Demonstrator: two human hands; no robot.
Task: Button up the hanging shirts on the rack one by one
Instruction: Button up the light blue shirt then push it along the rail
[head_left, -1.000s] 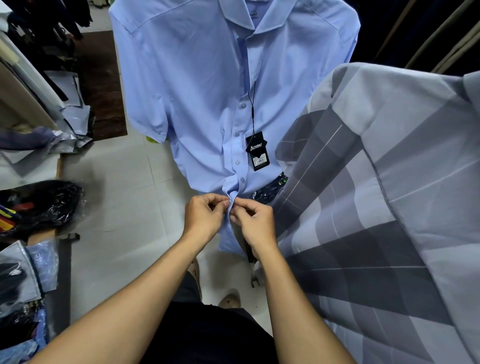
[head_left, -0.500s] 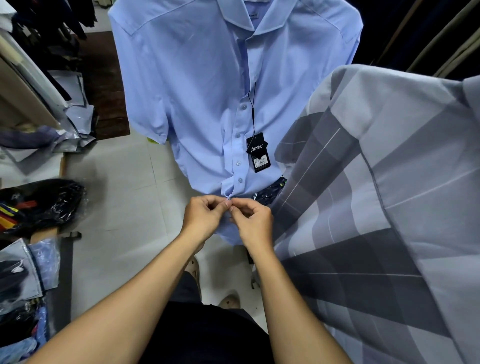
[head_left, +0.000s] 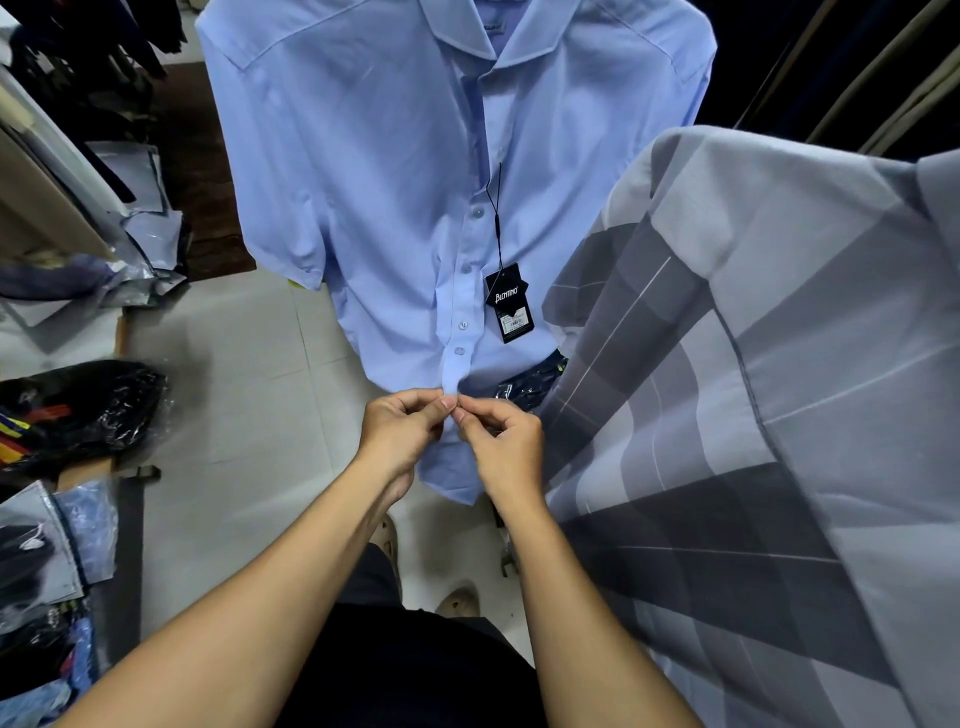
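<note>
Over pale floor tiles (head_left: 234, 395), both hands — left hand (head_left: 402, 428), right hand (head_left: 501, 441) — keep pinching the blue shirt (head_left: 374, 208) placket, slightly lower.

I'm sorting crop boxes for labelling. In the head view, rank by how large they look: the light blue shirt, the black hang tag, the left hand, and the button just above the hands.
1. light blue shirt
2. left hand
3. black hang tag, though the hand is nearer the camera, which inflates it
4. button
</note>
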